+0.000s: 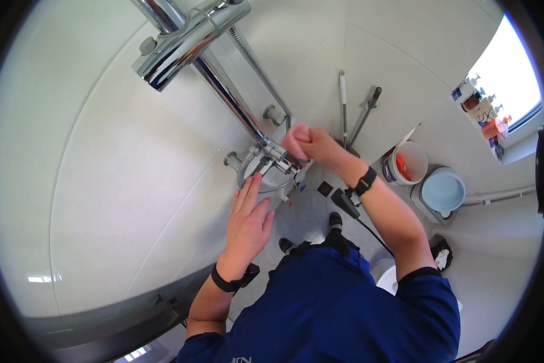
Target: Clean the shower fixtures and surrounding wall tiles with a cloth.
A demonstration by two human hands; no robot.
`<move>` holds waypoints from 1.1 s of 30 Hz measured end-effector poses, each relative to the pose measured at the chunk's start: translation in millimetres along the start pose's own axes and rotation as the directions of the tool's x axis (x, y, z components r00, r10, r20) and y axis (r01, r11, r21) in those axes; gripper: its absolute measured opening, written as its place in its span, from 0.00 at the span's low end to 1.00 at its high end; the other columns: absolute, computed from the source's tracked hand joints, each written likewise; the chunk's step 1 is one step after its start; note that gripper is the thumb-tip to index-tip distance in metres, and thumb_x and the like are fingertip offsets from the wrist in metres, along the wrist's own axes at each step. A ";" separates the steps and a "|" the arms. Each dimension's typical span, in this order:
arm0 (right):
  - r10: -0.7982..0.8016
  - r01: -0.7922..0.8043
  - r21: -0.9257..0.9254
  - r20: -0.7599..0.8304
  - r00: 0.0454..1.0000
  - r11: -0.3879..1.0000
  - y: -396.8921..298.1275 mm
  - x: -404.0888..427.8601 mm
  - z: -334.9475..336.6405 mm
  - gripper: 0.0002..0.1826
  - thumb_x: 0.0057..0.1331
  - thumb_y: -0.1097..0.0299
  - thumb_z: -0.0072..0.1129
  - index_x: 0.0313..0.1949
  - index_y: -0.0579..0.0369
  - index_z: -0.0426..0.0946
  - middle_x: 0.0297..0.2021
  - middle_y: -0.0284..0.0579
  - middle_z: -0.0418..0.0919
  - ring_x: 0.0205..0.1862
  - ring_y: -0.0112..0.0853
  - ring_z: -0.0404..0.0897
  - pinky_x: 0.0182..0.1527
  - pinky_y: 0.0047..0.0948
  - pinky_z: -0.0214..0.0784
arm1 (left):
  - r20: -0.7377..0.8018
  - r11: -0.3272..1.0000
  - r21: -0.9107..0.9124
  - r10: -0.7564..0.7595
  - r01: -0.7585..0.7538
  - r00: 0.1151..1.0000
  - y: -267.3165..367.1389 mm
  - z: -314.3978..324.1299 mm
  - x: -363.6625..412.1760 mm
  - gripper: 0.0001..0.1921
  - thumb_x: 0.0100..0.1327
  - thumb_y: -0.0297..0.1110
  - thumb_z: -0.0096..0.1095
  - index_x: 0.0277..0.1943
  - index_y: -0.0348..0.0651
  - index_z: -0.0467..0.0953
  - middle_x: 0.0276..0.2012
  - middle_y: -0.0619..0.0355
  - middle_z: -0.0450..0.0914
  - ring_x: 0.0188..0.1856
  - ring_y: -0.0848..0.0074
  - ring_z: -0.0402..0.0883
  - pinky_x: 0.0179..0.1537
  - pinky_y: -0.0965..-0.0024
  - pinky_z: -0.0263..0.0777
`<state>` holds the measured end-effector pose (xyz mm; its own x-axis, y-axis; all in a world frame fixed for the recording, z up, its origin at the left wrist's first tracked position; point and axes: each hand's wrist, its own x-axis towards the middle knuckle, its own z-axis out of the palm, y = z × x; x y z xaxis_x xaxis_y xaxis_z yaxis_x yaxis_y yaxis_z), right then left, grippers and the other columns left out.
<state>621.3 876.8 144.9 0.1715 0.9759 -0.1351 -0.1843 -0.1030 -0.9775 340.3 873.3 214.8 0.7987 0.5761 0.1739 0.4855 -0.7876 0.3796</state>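
Note:
My right hand (321,147) grips a bunched pink cloth (297,141) beside the lower end of a chrome shower column (228,93). A chrome mixer tap (283,164) sits just below and left of the cloth, at the foot of the column. My left hand (249,218) holds nothing; its fingers are extended and the fingertips are near the looping metal shower hose (241,174). Whether those fingertips touch anything, I cannot tell. Behind the hose and tap is a white surface (269,177), partly hidden. At the upper left a thick chrome cylindrical fitting (190,45) crosses the column.
Two long-handled tools (343,100) (367,113) lean in the tiled corner. To the right stand a white bucket (412,159) with something red inside and a light blue basin (443,189). Pump bottles (485,109) line the window sill. A black corded device (344,203) is below my right forearm.

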 end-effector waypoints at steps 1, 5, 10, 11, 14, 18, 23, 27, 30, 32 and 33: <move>0.001 -0.001 0.002 0.000 1.000 1.000 -4.9 2.7 7.1 0.14 0.76 0.63 0.59 0.49 0.60 0.86 0.38 0.37 0.86 0.36 0.22 0.82 0.37 0.26 0.75 | 0.009 1.000 0.008 -0.004 0.004 1.000 -0.2 -1.0 0.2 0.14 0.61 0.27 0.71 0.50 0.37 0.85 0.80 0.44 0.60 0.80 0.51 0.60 0.76 0.45 0.60; 0.133 -0.133 0.043 0.018 0.991 0.990 -9.8 15.1 15.5 0.12 0.78 0.63 0.57 0.52 0.54 0.85 0.39 0.29 0.85 0.35 0.18 0.80 0.36 0.21 0.72 | 0.012 1.000 0.004 -0.003 0.003 1.000 -1.3 -2.6 -1.0 0.14 0.60 0.26 0.71 0.50 0.37 0.84 0.80 0.44 0.61 0.80 0.51 0.60 0.76 0.45 0.60; 0.071 -0.054 0.197 -0.081 0.994 0.979 -0.3 39.1 11.3 0.15 0.82 0.61 0.51 0.57 0.53 0.82 0.42 0.32 0.87 0.40 0.18 0.83 0.39 0.20 0.73 | 0.004 1.000 -0.001 0.017 -0.017 1.000 0.7 -4.1 0.0 0.14 0.60 0.26 0.71 0.49 0.36 0.84 0.80 0.44 0.60 0.81 0.51 0.59 0.75 0.45 0.61; 0.087 -0.066 0.176 -0.112 0.990 0.982 3.0 41.1 8.0 0.15 0.82 0.61 0.50 0.57 0.53 0.82 0.43 0.32 0.87 0.41 0.19 0.83 0.41 0.21 0.74 | 0.004 1.000 0.001 0.014 -0.014 1.000 1.1 -4.2 0.2 0.14 0.60 0.26 0.71 0.49 0.36 0.84 0.80 0.44 0.60 0.81 0.51 0.59 0.75 0.45 0.61; 0.103 -0.085 0.138 -0.129 0.986 0.987 15.1 44.3 1.3 0.15 0.82 0.62 0.48 0.57 0.54 0.80 0.44 0.34 0.87 0.42 0.21 0.83 0.43 0.23 0.75 | 0.004 1.000 0.009 0.013 -0.013 1.000 2.2 -3.4 0.6 0.14 0.60 0.26 0.71 0.49 0.36 0.84 0.80 0.44 0.59 0.81 0.51 0.58 0.75 0.44 0.60; 0.119 -0.065 0.301 -0.162 0.980 0.951 -7.4 20.0 15.3 0.13 0.80 0.64 0.52 0.55 0.57 0.82 0.42 0.35 0.87 0.41 0.21 0.83 0.42 0.24 0.74 | 0.007 1.000 0.009 -0.007 0.007 1.000 0.1 -1.1 -1.1 0.14 0.60 0.26 0.71 0.49 0.36 0.85 0.81 0.44 0.58 0.81 0.51 0.57 0.75 0.44 0.60; 0.082 -0.085 -0.039 -0.074 0.994 0.996 -22.2 6.2 9.6 0.10 0.73 0.68 0.62 0.48 0.56 0.87 0.36 0.33 0.86 0.34 0.19 0.81 0.35 0.24 0.72 | -0.007 1.000 0.009 -0.005 0.005 1.000 2.1 3.3 -1.7 0.13 0.60 0.26 0.72 0.48 0.36 0.85 0.81 0.43 0.58 0.81 0.50 0.57 0.75 0.44 0.60; 0.022 -0.029 -0.074 -0.101 0.995 0.997 -44.5 1.5 25.6 0.12 0.71 0.65 0.61 0.40 0.62 0.88 0.30 0.43 0.88 0.27 0.30 0.83 0.29 0.33 0.72 | -0.005 1.000 0.012 -0.009 0.009 1.000 -0.1 4.0 -3.4 0.14 0.60 0.26 0.72 0.49 0.37 0.85 0.80 0.43 0.59 0.81 0.50 0.58 0.76 0.44 0.59; -0.184 -0.062 -0.611 -0.332 0.925 0.789 -13.9 24.8 11.4 0.20 0.73 0.60 0.56 0.38 0.70 0.83 0.30 0.62 0.84 0.29 0.49 0.84 0.34 0.44 0.74 | -0.003 1.000 0.001 0.003 -0.003 1.000 1.9 2.9 -1.8 0.14 0.59 0.26 0.72 0.49 0.37 0.85 0.80 0.43 0.59 0.81 0.49 0.58 0.76 0.44 0.59; -0.211 -0.053 -0.615 -0.349 0.913 0.786 -9.3 27.9 6.9 0.22 0.74 0.59 0.54 0.38 0.72 0.81 0.30 0.68 0.81 0.31 0.57 0.82 0.37 0.48 0.75 | -0.002 1.000 -0.003 0.007 -0.007 1.000 2.0 1.9 -0.9 0.14 0.59 0.25 0.72 0.49 0.37 0.85 0.80 0.43 0.59 0.81 0.49 0.58 0.76 0.44 0.59; -0.237 -0.043 -0.622 -0.360 0.902 0.782 -10.1 27.9 6.1 0.24 0.75 0.58 0.51 0.38 0.73 0.79 0.31 0.75 0.78 0.34 0.64 0.81 0.40 0.51 0.75 | -0.003 1.000 -0.001 0.005 -0.005 1.000 1.6 2.2 -1.2 0.14 0.59 0.25 0.72 0.49 0.37 0.85 0.80 0.43 0.59 0.81 0.49 0.59 0.76 0.44 0.59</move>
<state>622.0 906.3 152.0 0.5472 0.8354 0.0513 0.4501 -0.2421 -0.8595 341.0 870.8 213.2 0.8004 0.5724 0.1783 0.4809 -0.7905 0.3792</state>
